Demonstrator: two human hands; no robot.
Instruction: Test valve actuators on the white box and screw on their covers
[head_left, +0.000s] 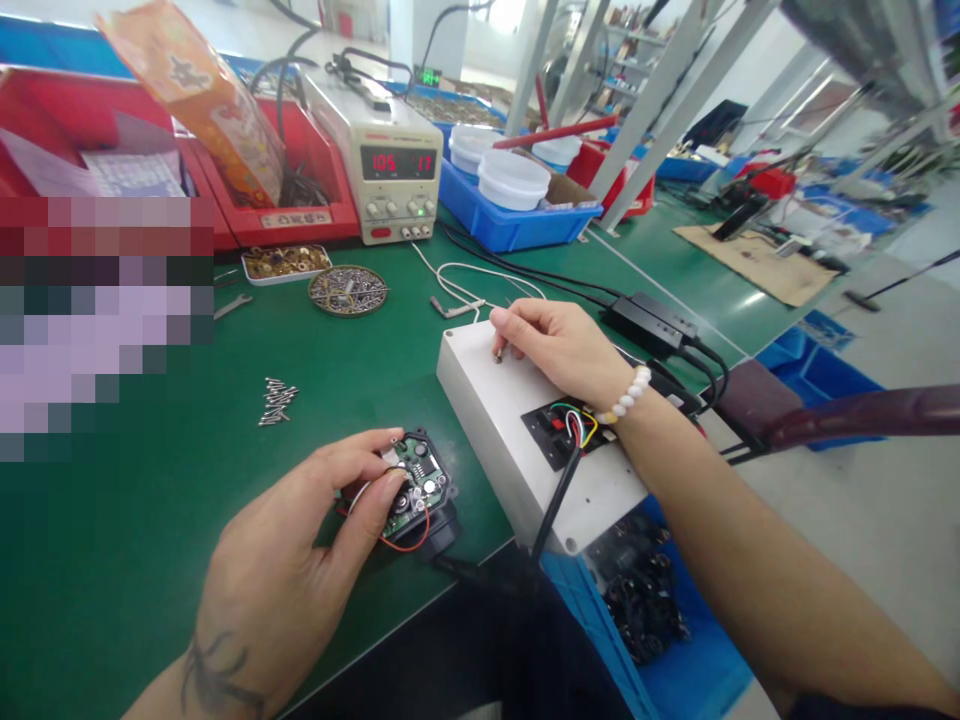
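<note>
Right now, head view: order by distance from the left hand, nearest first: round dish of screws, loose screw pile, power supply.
From the left hand:
1. Loose screw pile, on the mat just beyond the hand.
2. Round dish of screws, farther back.
3. Power supply, at the rear of the bench.

Left hand (300,560) gripping circuit module (416,490); right hand (559,345) on white box (510,420), green bench (150,500)

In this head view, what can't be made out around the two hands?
- Head view: the small metal part on the white box is covered by the right hand.
- The circuit board is partly hidden by the left hand.
- A pixelated block hides the left side.
- The power supply has unclear digits.
</note>
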